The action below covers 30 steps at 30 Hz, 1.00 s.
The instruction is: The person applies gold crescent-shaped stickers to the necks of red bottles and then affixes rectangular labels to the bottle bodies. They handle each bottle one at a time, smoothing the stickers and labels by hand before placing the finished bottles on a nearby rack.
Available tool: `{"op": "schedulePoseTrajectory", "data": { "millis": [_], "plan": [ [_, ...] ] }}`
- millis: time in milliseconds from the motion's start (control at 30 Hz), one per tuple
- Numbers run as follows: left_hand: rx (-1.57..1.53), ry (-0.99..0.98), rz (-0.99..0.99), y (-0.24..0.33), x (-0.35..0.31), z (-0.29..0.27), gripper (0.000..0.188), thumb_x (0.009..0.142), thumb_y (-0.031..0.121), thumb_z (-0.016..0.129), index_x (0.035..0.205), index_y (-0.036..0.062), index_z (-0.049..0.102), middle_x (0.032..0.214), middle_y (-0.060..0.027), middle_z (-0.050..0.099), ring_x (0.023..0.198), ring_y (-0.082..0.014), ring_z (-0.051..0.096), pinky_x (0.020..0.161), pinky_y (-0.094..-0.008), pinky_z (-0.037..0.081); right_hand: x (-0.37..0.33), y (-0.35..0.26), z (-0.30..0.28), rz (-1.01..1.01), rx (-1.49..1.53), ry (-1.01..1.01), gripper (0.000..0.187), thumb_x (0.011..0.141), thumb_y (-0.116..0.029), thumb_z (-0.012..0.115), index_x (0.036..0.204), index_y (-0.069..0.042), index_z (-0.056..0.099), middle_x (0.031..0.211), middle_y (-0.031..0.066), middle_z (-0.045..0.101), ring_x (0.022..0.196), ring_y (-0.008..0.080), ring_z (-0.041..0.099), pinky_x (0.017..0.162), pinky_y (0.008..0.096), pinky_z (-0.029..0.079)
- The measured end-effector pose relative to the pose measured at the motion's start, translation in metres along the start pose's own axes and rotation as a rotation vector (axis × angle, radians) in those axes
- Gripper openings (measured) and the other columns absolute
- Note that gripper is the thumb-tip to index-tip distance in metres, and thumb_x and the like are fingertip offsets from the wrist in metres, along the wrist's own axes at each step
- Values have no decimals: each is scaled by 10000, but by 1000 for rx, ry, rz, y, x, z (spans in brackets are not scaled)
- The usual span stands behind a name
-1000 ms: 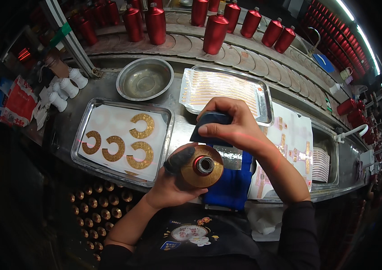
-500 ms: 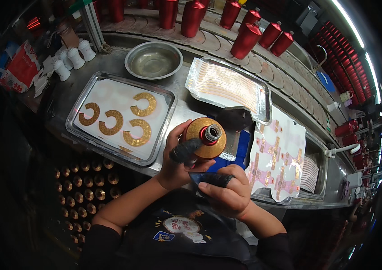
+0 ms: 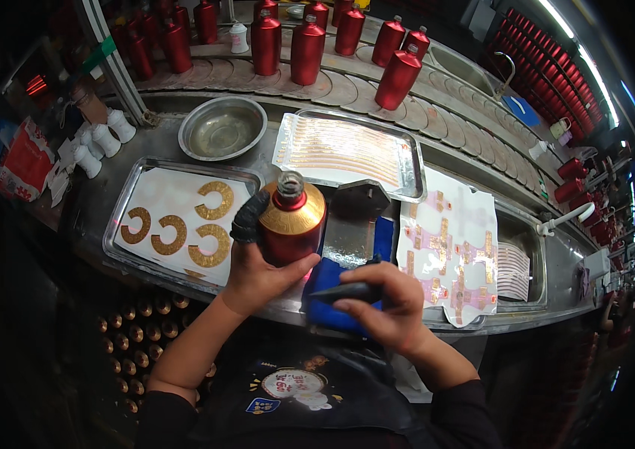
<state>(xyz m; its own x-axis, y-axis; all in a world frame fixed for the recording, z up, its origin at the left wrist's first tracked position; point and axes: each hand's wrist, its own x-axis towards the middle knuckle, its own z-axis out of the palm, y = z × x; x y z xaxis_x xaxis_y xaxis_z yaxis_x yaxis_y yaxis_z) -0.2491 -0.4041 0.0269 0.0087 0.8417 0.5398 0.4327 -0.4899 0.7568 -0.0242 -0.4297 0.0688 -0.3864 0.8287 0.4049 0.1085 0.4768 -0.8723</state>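
Note:
My left hand (image 3: 258, 273) is wrapped around a red bottle (image 3: 291, 241) with a gold ring-shaped label on its shoulder and a bare clear neck. The bottle stands nearly upright, at the near edge of the steel counter. A black wrap covers my left index finger. To the right, apart from the bottle, my right hand (image 3: 392, 303) pinches a small dark pointed scraper (image 3: 344, 292) between thumb and fingers. Beneath and behind it lies a blue pad (image 3: 332, 310), next to a black angled bracket (image 3: 361, 200).
A metal tray (image 3: 112, 232) at left carries several gold C-shaped labels. Behind it sits a steel bowl (image 3: 222, 129). Another tray (image 3: 416, 168) holds gold strips, and a label sheet (image 3: 448, 251) lies right, beside a sink (image 3: 538, 258). Red bottles (image 3: 306, 52) line the slatted conveyor (image 3: 347, 88).
The bottle has moved left and is now tilted more upright, showing its red side. My right hand has moved away from it with the scraper. The view has shifted, showing more conveyor bottles.

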Motion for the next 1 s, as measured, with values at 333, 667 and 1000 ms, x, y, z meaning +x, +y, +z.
{"op": "schedulePoseTrajectory", "data": {
  "millis": [333,667,1000],
  "plan": [
    [-284,-545,-667,30,23,63,970,723,439,893,1278,-125,332,1175,-271,635,1079,-313,673,928,-373,537,-49,52,-40,611,210,186,494,880,-152,764,1312,1,581,980,24,650,690,23,557,579,146,418],
    [-85,-650,-765,24,32,77,934,708,548,851,1150,-145,407,1064,-311,650,1007,-376,700,853,-390,554,-51,75,-44,656,185,184,578,835,-194,814,1316,18,573,997,16,650,585,-8,469,515,159,363],
    [-8,-691,-785,34,46,73,968,720,447,892,1240,-168,357,1138,-273,643,1073,-299,678,930,-355,528,-47,80,-46,661,172,162,601,831,-199,821,1330,24,570,1005,16,635,600,-8,465,523,162,356]
  ]
}}
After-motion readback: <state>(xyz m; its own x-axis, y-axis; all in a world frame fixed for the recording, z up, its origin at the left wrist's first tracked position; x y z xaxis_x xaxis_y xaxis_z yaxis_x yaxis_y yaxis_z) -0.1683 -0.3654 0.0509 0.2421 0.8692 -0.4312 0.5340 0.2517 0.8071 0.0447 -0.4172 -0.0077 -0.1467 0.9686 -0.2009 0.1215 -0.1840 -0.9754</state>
